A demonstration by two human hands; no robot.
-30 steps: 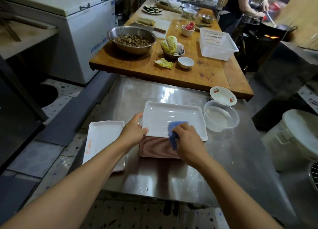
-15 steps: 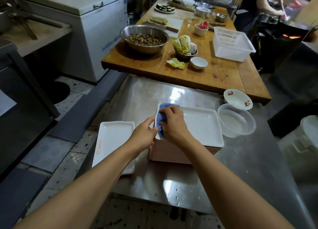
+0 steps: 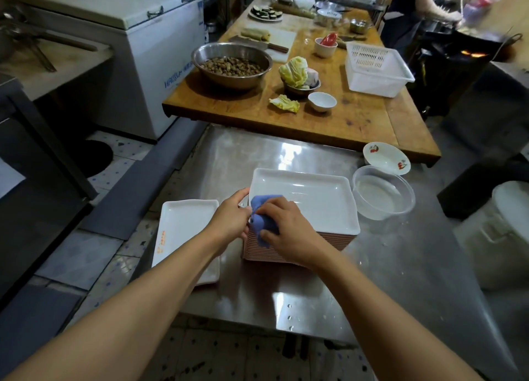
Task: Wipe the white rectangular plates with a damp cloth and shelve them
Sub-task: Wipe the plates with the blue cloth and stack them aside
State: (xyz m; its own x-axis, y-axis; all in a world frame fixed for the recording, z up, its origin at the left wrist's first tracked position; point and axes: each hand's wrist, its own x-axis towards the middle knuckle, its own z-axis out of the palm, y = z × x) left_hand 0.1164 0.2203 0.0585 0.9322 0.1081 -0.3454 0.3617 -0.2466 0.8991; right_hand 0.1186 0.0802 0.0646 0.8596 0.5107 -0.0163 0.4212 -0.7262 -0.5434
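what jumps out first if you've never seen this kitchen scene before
First the two hands at the centre: the right hand presses a blue cloth onto the near left corner of the top white plate of a tall stack on the steel table, while the left hand steadies that corner. Beyond, a wooden table carries a big metal bowl of brown food.

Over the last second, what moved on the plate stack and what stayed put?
The right hand swept the blue cloth from the top plate's near edge to its left end, by the left hand, which kept steadying that end. The stack, side plate and clear bowl stayed put.
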